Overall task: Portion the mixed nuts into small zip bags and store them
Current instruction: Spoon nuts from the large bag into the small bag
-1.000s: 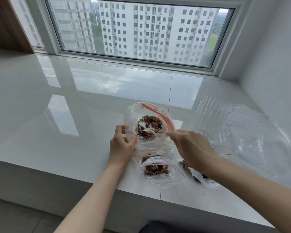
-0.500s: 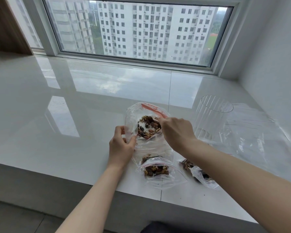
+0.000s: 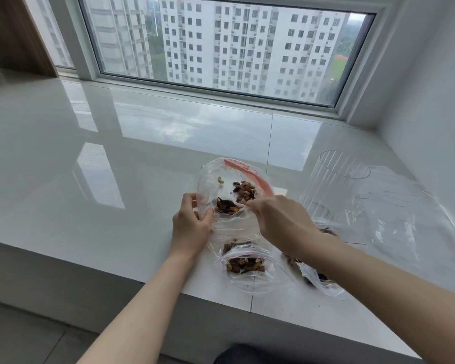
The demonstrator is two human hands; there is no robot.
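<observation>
A large clear zip bag with a red seal strip lies open on the white ledge, with mixed nuts inside. My left hand grips its left rim. My right hand pinches the near edge of its mouth, fingertips at the nuts. In front of it lies a small zip bag holding nuts. A second small bag with nuts lies to the right, partly hidden under my right forearm.
A clear ribbed plastic container stands at the right. Flat empty clear bags lie beyond it, near the right wall. The glossy ledge ends in a front edge close to the small bags. A window runs along the back.
My right hand moved from beside the small bags up to the big bag's mouth. The nuts shifted inside and one pale nut now lies apart. My left hand kept its hold.
</observation>
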